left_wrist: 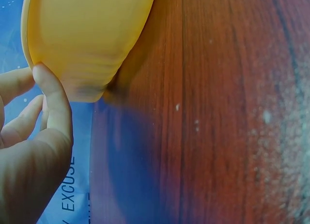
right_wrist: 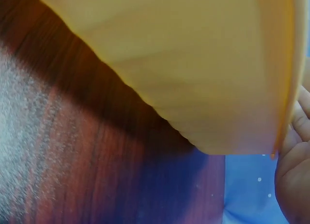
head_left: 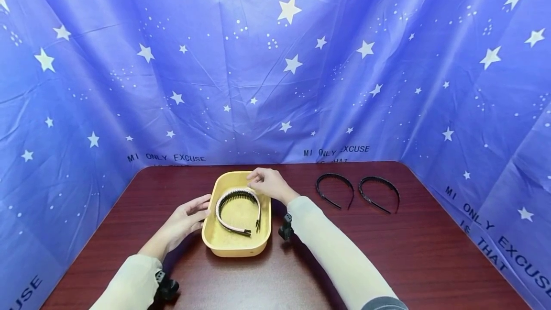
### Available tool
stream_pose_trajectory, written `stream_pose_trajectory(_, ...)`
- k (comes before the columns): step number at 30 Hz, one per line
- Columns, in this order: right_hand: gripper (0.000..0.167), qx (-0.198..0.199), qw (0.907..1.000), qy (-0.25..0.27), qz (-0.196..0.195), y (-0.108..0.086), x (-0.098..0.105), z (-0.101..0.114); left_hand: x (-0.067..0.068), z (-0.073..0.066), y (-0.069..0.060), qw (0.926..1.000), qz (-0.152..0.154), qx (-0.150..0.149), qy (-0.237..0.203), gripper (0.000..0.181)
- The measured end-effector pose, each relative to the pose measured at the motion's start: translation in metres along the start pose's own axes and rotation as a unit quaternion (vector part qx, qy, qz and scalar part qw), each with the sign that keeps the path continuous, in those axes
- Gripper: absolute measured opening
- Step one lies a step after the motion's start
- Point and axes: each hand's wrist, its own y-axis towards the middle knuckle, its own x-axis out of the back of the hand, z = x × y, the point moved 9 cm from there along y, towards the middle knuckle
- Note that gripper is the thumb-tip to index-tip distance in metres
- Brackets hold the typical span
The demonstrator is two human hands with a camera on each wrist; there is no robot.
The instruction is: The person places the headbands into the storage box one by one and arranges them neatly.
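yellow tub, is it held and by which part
The left hand touches the tub at its left rim; the right hand reaches over its far-right rim; whether either grips is unclear.

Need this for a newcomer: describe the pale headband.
At the dark red table, find the yellow tub. The pale headband lies inside. Its light outer face sets it apart from the two black headbands, outside to the right.

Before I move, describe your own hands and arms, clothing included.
Both sleeves are long and off-white, with dark grey fabric at the right one's upper end. Each wrist wears a small black device, one by the left hand, another by the right hand. Neither hand is gloved. I can make out no cables.
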Motion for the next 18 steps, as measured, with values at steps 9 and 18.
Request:
stream_pose_trajectory(9, 0.026, -0.008, 0.9995, 0.028, -0.007, -0.003, 0.022, -0.009, 0.000, -0.001, 0.000, 1.0000, -0.005, 0.001, 0.003, 0.062)
stream_pose_trajectory(18, 0.024, -0.042, 0.9985, 0.030, -0.018, -0.016, 0.059, -0.031, -0.001, -0.001, -0.001, 1.0000, -0.007, 0.000, -0.001, 0.062)
